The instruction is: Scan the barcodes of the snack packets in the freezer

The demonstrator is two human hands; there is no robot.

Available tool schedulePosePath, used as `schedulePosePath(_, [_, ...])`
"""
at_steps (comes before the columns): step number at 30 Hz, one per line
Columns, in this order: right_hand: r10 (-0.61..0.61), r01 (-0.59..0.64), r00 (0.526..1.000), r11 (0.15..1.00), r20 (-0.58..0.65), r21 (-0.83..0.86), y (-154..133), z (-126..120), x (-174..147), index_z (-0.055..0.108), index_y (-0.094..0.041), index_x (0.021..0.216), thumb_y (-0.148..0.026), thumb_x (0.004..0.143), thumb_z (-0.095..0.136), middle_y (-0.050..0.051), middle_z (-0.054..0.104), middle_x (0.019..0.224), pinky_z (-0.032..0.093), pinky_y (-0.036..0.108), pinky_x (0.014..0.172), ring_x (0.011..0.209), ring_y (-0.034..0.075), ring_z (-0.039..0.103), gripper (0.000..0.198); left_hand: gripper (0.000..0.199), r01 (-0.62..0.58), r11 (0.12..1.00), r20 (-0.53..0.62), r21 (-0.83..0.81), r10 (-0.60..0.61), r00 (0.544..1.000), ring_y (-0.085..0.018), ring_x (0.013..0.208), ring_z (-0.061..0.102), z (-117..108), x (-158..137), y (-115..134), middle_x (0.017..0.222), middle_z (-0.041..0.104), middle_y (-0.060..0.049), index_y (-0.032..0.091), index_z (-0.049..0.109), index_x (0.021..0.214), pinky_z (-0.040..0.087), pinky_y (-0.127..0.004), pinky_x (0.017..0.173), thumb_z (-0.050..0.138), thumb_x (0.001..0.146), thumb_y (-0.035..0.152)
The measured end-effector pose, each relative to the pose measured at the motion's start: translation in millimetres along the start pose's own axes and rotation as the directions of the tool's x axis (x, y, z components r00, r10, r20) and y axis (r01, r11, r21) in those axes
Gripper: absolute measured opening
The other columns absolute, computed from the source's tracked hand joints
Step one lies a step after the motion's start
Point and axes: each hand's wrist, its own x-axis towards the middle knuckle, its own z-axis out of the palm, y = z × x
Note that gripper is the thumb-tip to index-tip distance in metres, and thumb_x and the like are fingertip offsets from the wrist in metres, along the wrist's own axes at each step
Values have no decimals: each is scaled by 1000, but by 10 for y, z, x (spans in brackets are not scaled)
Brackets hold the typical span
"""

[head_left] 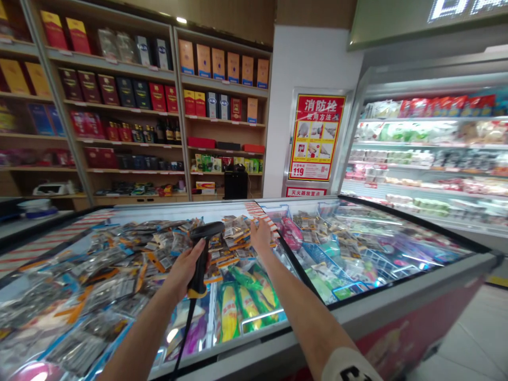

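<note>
My left hand (184, 270) is wrapped round the handle of a black barcode scanner (200, 264), its head upright and its cable (187, 330) hanging down. My right hand (261, 234) reaches to the far side of the chest freezer, its fingers bent beside a red-and-white striped strip (257, 209). What those fingers hold, if anything, is hidden. Around both hands lie many clear packets with orange and blue edges (162, 243). Below the right forearm, corn in yellow-and-green packs (230, 312) lies in a wire basket.
A second freezer section (337, 248) with blue baskets adjoins on the right, behind a dark frame. Shelves of boxed goods (130, 95) line the back wall. A red fire-hydrant poster (315, 137) hangs beside a lit refrigerated display (428, 159). The freezer's front rim (397, 296) runs along the near side.
</note>
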Motion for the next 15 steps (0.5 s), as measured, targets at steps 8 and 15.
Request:
schedulePosePath(8, [194, -231, 960, 956, -202, -179, 1133, -782, 348, 57, -16, 98, -28, 69, 51, 16, 48, 114, 22, 52, 86, 109, 33, 36, 32, 39, 40, 999, 67, -10, -39, 997, -9, 41, 48, 255, 56, -95, 49, 54, 1, 15, 53, 62, 39, -21, 40, 56, 60, 53])
schedulePosePath(15, [318, -362, 899, 926, -300, -106, 1694, -995, 408, 57, -16, 67, -22, 49, 67, 15, 59, 84, 26, 51, 80, 97, 34, 46, 21, 40, -22, 998, 144, 56, 14, 989, -8, 40, 47, 384, 52, -90, 47, 54, 0, 14, 53, 56, 36, -19, 39, 53, 63, 54])
